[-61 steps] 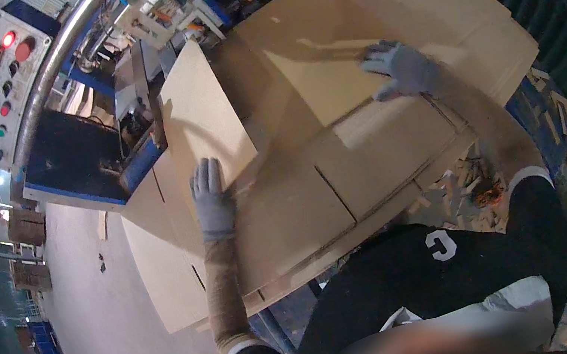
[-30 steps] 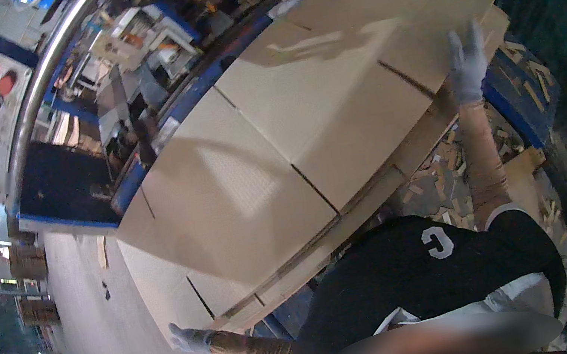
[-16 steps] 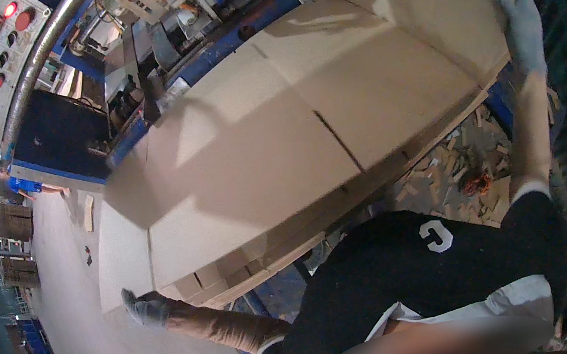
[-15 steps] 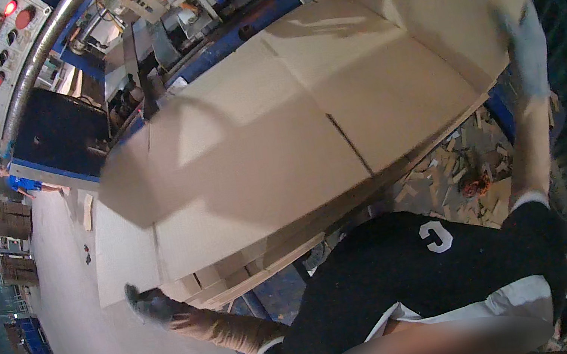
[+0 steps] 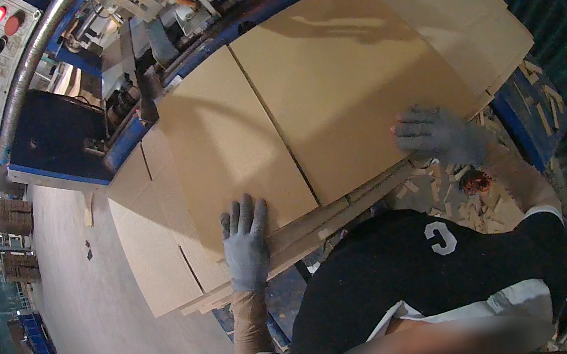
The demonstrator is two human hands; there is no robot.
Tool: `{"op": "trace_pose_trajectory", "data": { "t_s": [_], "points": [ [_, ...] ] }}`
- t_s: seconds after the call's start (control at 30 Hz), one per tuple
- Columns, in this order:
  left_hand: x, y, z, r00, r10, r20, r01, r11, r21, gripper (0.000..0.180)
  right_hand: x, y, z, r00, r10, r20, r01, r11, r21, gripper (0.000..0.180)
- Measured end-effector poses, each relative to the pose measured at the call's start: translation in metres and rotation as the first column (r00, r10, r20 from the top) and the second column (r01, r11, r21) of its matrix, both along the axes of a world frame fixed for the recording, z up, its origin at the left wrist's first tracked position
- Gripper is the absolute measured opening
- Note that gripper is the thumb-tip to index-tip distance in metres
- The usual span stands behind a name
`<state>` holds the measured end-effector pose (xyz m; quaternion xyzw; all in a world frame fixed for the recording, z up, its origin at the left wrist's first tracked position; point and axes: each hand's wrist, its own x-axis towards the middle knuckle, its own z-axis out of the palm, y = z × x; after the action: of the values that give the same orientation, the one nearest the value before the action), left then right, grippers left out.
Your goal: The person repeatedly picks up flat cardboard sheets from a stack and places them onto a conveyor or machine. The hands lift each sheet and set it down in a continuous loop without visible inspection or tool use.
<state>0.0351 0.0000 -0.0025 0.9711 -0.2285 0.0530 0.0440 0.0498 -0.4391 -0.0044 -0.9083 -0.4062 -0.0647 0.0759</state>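
Cardboard blank [image 5: 359, 88] lies flat on the near side of the blue machine [image 5: 59, 133]

Two brown panels [image 5: 220, 142] seem already turned in, with a dark gap [image 5: 272, 122] between them running away from the machine. That fold looks done, though pressing or squaring may be unfinished. Beneath, further cardboard sheets [image 5: 149, 254] appear spread out and unfolded, so most of the stack looks left to do.

Both hands are well apart, fingers extended, clamped on nothing. The left hand [image 5: 245, 244] rests by the blank's edge farthest from the machine; the right hand [image 5: 443, 134] seems to lie along that same edge, its thumb unclear.

Whether the panels are joined or merely adjacent cannot be told. The blank covers much of the sheets below, and the machine's upper part is cut off. Offcuts [image 5: 444, 186] on the machine's near side are partly hidden by the right forearm [image 5: 524, 184].
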Motion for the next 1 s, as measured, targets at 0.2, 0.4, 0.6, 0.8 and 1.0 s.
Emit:
{"op": "trace_pose_trajectory", "data": {
  "t_s": [0.2, 0.4, 0.6, 0.8, 1.0],
  "points": [
    [0.041, 0.008, -0.007, 0.980, -0.003, 0.197, 0.023, 0.995, -0.101, 0.064, 0.087, -0.011, -0.003, 0.991, -0.036, 0.126, 0.023, 0.995, 0.101, 0.057],
    [0.155, 0.025, -0.027, 0.919, -0.041, 0.391, 0.120, 0.977, -0.179, 0.066, 0.178, 0.003, -0.007, 0.991, -0.047, 0.125, 0.030, 0.991, 0.130, 0.070],
    [0.266, 0.027, -0.017, 0.865, 0.246, 0.437, -0.287, 0.958, 0.029, 0.064, 0.250, 0.047, -0.014, 0.862, -0.484, 0.152, 0.452, 0.869, 0.202, 0.060],
    [0.149, 0.120, -0.014, 0.821, 0.565, -0.082, -0.410, 0.484, -0.773, 0.064, 0.163, -0.003, -0.005, 0.593, -0.803, -0.063, 0.761, 0.533, 0.370, 0.043],
    [0.001, 0.231, -0.063, 0.000, 0.971, -0.241, -0.879, -0.115, -0.464, 0.055, 0.022, -0.109, -0.049, -0.061, -0.987, -0.146, 0.782, -0.139, 0.608, 0.051]
  ]
}}
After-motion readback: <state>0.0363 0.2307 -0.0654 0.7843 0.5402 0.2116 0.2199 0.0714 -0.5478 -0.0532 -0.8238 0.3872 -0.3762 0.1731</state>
